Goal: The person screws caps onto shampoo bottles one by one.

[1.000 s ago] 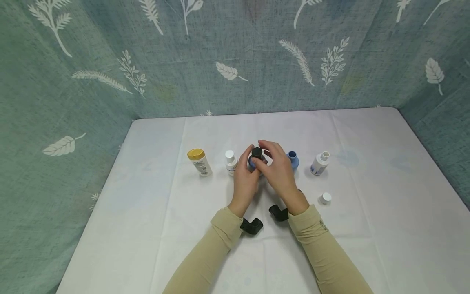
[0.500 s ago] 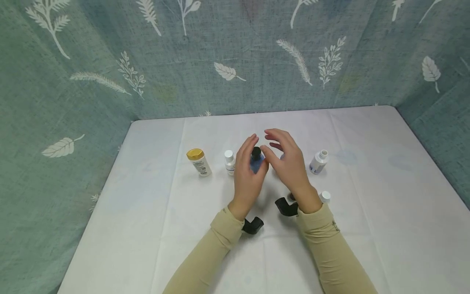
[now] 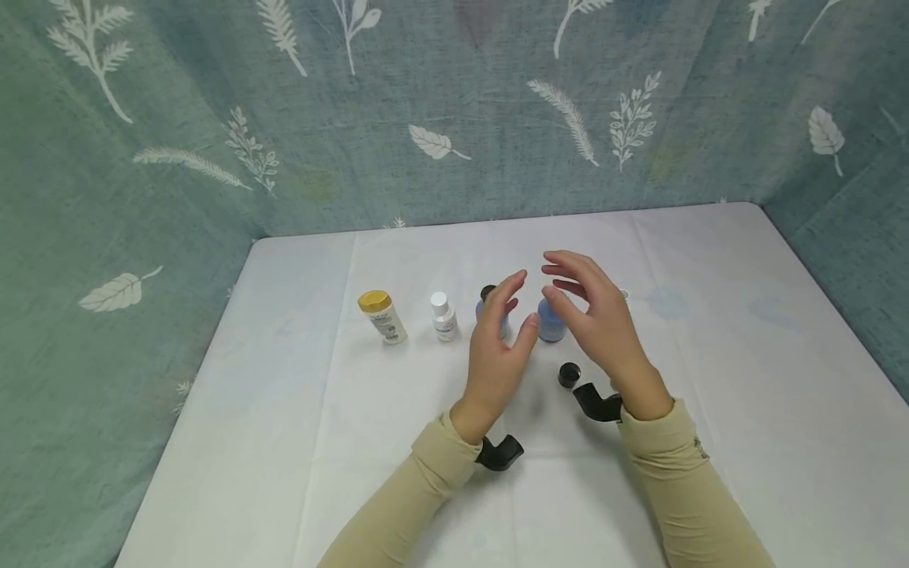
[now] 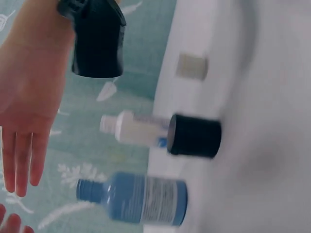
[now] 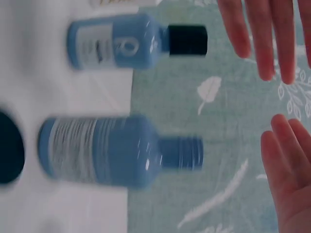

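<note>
My left hand (image 3: 506, 327) hovers open, fingers straight, just right of a blue bottle with a black cap (image 3: 487, 303) and holds nothing. My right hand (image 3: 584, 306) is open too, fingers spread above and behind an uncapped blue bottle (image 3: 550, 322). A loose black cap (image 3: 569, 374) lies on the white table (image 3: 746, 379) in front of that bottle. In the right wrist view the capped blue bottle (image 5: 116, 41) and the uncapped blue bottle (image 5: 107, 150) stand side by side. The left wrist view shows the uncapped blue bottle (image 4: 141, 199) and the loose black cap (image 4: 194, 136).
A yellow-capped bottle (image 3: 382, 315) and a small white bottle (image 3: 443, 315) stand left of the hands. An uncapped white bottle (image 4: 133, 130) is mostly hidden behind my right hand in the head view. Leaf-print curtains (image 3: 142, 197) wall in the table's back and sides.
Both hands have let go of the black-capped blue bottle and shifted right. My right hand now hovers at the uncapped blue bottle, and the loose black cap has come into view.
</note>
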`<state>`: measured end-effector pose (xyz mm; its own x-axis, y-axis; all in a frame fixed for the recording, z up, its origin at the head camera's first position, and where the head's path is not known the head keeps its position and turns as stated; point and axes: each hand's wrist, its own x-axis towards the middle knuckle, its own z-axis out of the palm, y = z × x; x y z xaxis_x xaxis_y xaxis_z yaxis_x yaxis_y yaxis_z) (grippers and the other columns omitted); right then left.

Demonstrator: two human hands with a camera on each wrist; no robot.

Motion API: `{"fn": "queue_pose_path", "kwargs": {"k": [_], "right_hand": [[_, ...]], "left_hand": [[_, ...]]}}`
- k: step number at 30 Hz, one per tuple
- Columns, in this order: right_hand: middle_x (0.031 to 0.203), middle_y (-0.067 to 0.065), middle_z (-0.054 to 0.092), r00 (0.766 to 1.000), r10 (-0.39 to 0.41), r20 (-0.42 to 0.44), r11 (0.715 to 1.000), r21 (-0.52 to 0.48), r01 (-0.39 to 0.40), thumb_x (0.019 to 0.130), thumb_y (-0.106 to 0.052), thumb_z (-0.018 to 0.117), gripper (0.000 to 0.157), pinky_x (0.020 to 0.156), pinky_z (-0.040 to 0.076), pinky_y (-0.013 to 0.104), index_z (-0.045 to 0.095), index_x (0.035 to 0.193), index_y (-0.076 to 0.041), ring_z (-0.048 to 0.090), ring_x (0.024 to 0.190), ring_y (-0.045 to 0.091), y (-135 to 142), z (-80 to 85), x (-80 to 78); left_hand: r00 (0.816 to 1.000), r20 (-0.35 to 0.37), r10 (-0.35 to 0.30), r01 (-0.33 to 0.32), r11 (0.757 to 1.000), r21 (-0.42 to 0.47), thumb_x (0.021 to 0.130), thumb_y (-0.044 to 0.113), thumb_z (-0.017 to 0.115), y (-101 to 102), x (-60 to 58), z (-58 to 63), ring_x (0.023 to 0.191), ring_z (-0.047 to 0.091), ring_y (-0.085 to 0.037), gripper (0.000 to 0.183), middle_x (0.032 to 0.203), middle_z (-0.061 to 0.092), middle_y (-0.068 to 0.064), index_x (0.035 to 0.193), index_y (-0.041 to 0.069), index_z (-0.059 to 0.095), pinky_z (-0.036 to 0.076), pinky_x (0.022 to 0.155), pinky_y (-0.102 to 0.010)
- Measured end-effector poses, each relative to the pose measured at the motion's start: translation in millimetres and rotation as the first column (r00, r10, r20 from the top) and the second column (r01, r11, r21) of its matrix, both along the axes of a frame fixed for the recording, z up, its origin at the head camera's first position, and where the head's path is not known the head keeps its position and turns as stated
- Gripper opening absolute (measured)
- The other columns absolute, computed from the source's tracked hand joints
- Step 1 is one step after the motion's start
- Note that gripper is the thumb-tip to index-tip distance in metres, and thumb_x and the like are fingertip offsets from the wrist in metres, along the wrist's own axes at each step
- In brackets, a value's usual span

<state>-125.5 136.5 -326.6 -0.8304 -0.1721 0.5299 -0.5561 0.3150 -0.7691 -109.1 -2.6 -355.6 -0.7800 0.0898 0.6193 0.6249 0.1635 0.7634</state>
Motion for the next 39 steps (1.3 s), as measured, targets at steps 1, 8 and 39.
{"fn": "queue_pose_path", "kwargs": {"k": [1, 8, 39], "right_hand": [[0.122, 0.013, 0.049, 1.000, 0.001, 0.005, 1.000, 0.017, -0.001, 0.085, -0.001, 0.057, 0.040, 0.089, 0.041, 0.040, 0.047, 0.124, 0.001, 0.051, 0.107, 0.028, 5.0, -1.2, 0.9], [0.114, -0.002, 0.052, 0.997, -0.005, 0.074, 0.991, 0.135, -0.005, 0.088, -0.015, 0.057, 0.029, 0.089, 0.042, 0.028, 0.055, 0.116, -0.012, 0.051, 0.106, 0.012, 45.1, -29.5, -2.7], [0.100, -0.002, 0.057, 0.797, 0.218, 0.563, 0.716, 0.463, -0.523, 0.072, -0.027, 0.074, 0.046, 0.077, 0.045, 0.033, 0.057, 0.108, -0.006, 0.053, 0.087, 0.013, 57.9, -84.6, -16.8]], "left_hand": [[1.000, 0.024, -0.015, 0.015, 1.000, 0.004, 0.085, -0.004, 0.053, 2.2, 0.3, -1.1, 0.120, 0.040, -0.024, 0.045, 0.130, 0.043, -0.017, 0.127, -0.006, 0.039, 0.036, 0.095, -0.041], [0.979, 0.190, -0.069, 0.067, 0.998, 0.015, 0.089, 0.003, 0.051, 16.7, -2.6, -8.7, 0.124, 0.036, -0.021, 0.051, 0.132, 0.043, -0.009, 0.135, 0.003, 0.031, 0.028, 0.101, -0.039], [0.834, 0.541, 0.112, -0.012, 0.982, -0.186, 0.081, 0.038, 0.063, 45.4, -51.3, -70.2, 0.119, 0.039, -0.006, 0.059, 0.128, 0.045, 0.014, 0.133, 0.027, 0.038, 0.032, 0.098, -0.032]]}}
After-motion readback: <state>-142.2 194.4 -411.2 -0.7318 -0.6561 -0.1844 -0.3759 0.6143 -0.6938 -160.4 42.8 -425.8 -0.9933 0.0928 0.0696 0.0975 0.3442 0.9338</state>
